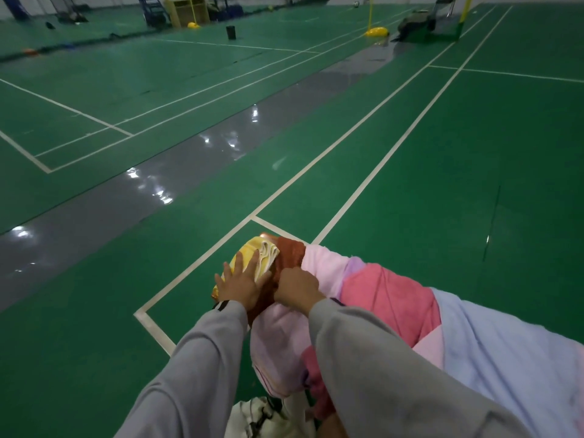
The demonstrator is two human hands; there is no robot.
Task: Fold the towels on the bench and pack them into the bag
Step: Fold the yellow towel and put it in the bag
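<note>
A folded yellow towel (249, 252) at the table's far end is pressed flat under the open left hand (238, 284); the rust towel (289, 252) beside it is pinched by the closed right hand (297, 287). Folding is judged under way; next, the white bag (268, 418) below must be reached

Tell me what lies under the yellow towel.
A rust-brown towel shows beneath the yellow towel, pressed flat by the left hand. The bench below is covered.

Green court floor (474, 184), black cylinder (231, 32)
</note>
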